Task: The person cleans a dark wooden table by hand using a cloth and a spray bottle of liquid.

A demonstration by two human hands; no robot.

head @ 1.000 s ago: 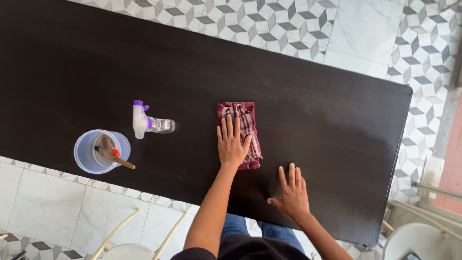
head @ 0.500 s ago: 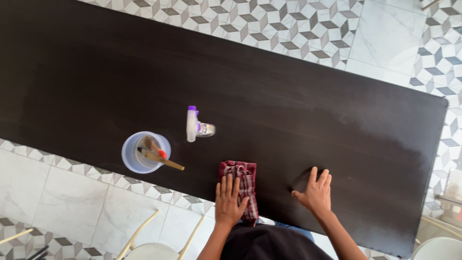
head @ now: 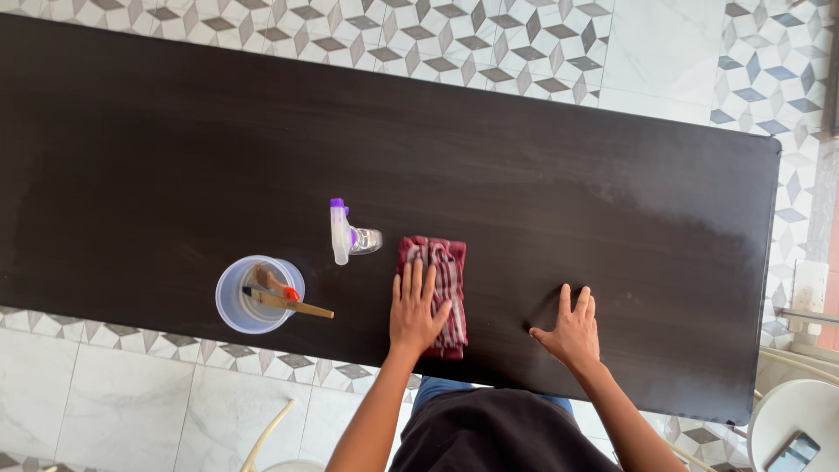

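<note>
My left hand (head: 415, 310) lies flat, fingers spread, on a folded red and white checked cloth (head: 444, 278) that rests on the dark wooden table (head: 542, 175). My right hand (head: 570, 331) rests palm down on the bare tabletop to the right of the cloth, fingers apart, holding nothing. A clear spray bottle with a white and purple head (head: 346, 234) stands just left of the cloth.
A pale blue plastic cup (head: 238, 306) holding a brush and other tools stands near the table's front edge on the left. Patterned floor tiles surround the table. A white chair (head: 791, 419) stands at the lower right, another chair's frame at the bottom left.
My left hand pulled the cloth toward the near edge, then pushed it away again to beside the spray bottle. My right hand stayed planted on the table. The camera view shifted.
</note>
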